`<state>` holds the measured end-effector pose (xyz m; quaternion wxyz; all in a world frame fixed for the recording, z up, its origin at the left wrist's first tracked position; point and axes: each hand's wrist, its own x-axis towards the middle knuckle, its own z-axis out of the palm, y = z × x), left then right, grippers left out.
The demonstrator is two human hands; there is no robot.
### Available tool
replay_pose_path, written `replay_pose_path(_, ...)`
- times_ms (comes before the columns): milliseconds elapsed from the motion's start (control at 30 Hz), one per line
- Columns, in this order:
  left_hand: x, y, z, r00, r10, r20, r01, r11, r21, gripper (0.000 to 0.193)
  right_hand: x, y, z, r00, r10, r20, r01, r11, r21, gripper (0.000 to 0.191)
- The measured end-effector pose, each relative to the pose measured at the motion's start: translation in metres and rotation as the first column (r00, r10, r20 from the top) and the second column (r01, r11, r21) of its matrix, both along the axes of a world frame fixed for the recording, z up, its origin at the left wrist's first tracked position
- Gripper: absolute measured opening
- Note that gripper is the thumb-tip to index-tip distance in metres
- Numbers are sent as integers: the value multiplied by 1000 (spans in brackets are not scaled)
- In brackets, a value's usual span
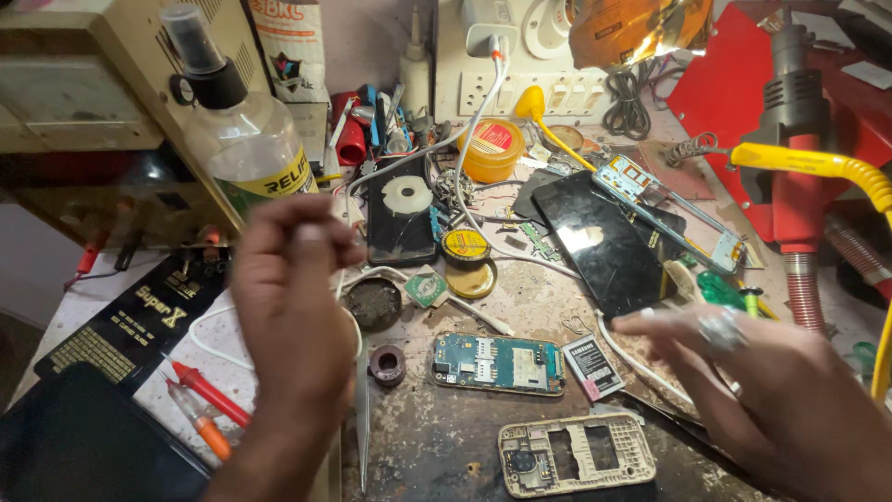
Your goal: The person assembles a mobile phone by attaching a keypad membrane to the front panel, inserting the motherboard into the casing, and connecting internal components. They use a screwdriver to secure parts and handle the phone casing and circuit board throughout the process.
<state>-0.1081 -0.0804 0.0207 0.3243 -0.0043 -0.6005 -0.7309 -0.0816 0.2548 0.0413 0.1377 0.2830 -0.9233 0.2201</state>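
Blurred by motion, the left hand (293,307) hangs above the table (437,446), its fingers (311,232) curled together at twelve o'clock; whether they pinch anything I cannot tell. At its three o'clock lies a teal phone circuit board (499,363), untouched. Further right, the right hand (771,390) hovers, ringed fingers (678,325) spread, holding nothing, just beside a small black-and-white battery (592,367).
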Motion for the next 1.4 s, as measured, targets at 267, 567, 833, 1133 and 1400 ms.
replay_pose_path(267,6,-27,1,960,53,-274,5,978,207,9,48,118,-163,930,-232,284,330,867,-373,35)
replay_pose_path(567,33,16,15,988,-87,-127,76,993,-88,10,133,262,-187,826,-528,197,559,725,-403,33)
replay_pose_path(833,54,37,26,980,20,-196,-169,593,-787,15,87,230,-82,570,-821,-5,799,557,-227,16)
replay_pose_path(1133,53,47,14,982,-138,-132,-38,537,-843,18,27,155,-9,629,-775,-58,768,608,203,28)
replay_pose_path(1400,50,40,4,990,-83,-112,-52,523,-851,16,-31,126,-7,781,-619,88,551,747,372,33)
